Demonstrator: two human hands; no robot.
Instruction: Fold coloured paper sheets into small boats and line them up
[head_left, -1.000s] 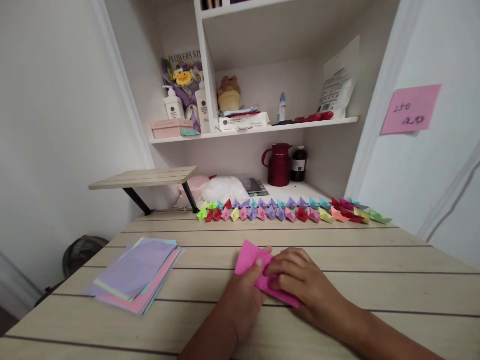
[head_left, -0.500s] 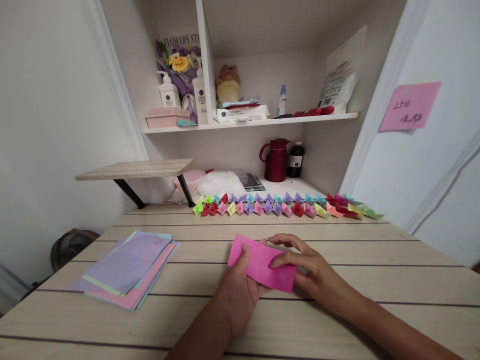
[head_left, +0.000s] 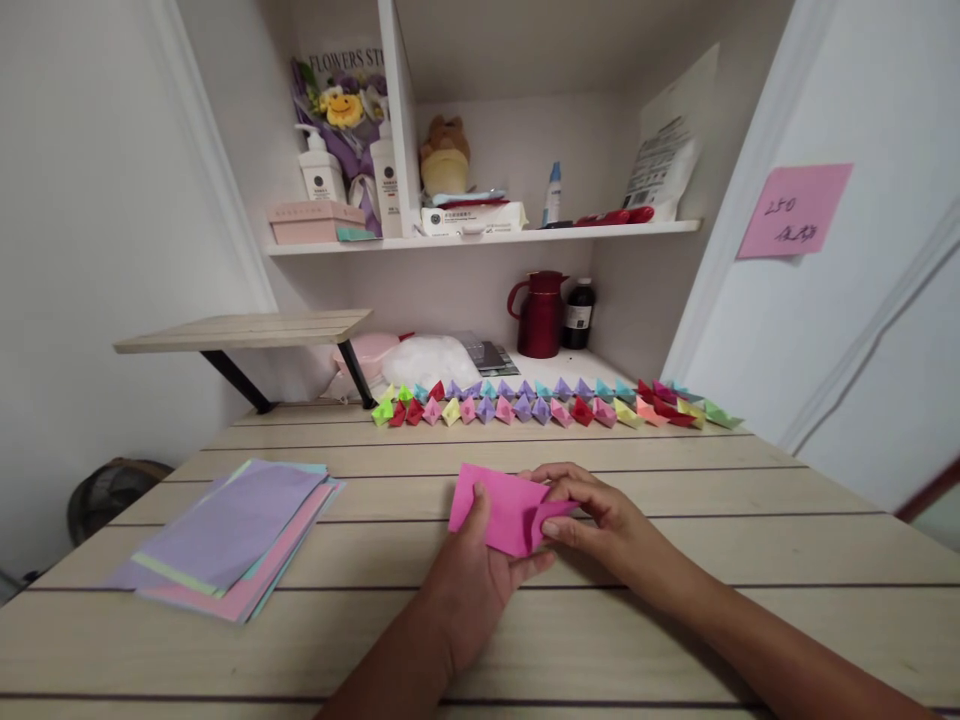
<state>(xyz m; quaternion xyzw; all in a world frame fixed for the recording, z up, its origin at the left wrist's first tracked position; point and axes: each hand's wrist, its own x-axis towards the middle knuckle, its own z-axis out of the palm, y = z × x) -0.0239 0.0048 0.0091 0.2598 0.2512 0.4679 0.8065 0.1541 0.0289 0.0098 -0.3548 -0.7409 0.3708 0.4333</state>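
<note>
A bright pink sheet of paper (head_left: 499,505) is held above the table between both hands. My left hand (head_left: 471,570) supports it from below, with the thumb pressed on its left part. At the sheet's right end, my right hand (head_left: 596,520) pinches the paper between thumb and fingers, and that end curls up and over toward the left. The fingers of the left hand under the sheet are partly hidden. Beyond the hands, several small folded paper boats (head_left: 523,408) in many colours stand in two rows along the back of the table.
A stack of coloured paper (head_left: 232,525) lies on the slatted table (head_left: 360,645) at left. Behind it stands a small raised wooden shelf (head_left: 247,328) on black legs. A dark red jug (head_left: 540,315) and a dark bottle (head_left: 578,313) stand in the cabinet at the back.
The right end of the pink paper, flat before, is now bent up and over to the left by my right hand. My left hand keeps its grip. The view has shifted slightly.
</note>
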